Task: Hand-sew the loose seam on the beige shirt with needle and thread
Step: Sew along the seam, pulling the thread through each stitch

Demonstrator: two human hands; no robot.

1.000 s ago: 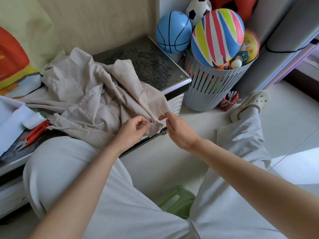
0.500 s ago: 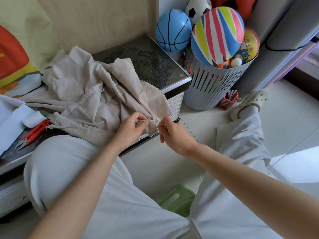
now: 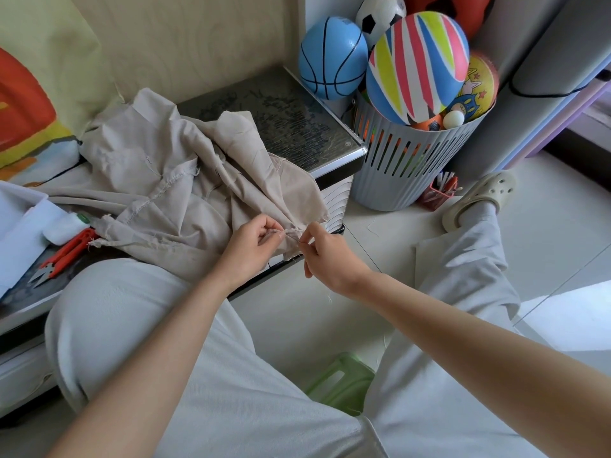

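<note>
The beige shirt [image 3: 172, 186] lies crumpled on a low dark-topped table [image 3: 291, 127], its lower edge hanging over the front. My left hand [image 3: 254, 246] pinches the shirt's hem near the table's front edge. Just to its right, my right hand [image 3: 324, 256] pinches the needle [image 3: 300, 240] against the same hem fold. The needle is thin and mostly hidden by my fingertips. A fine pale thread [image 3: 329, 297] dangles below my right wrist.
Red thread snips [image 3: 62, 256] and a white thread spool [image 3: 64, 226] lie on the table's left side beside white paper. A grey slotted basket [image 3: 410, 160] full of balls stands to the right. A green stool [image 3: 340, 381] sits between my legs on the floor.
My right hand was a little apart from the fabric, then came in to the hem beside my left hand and now pinches at the fold. My left hand kept its hold.
</note>
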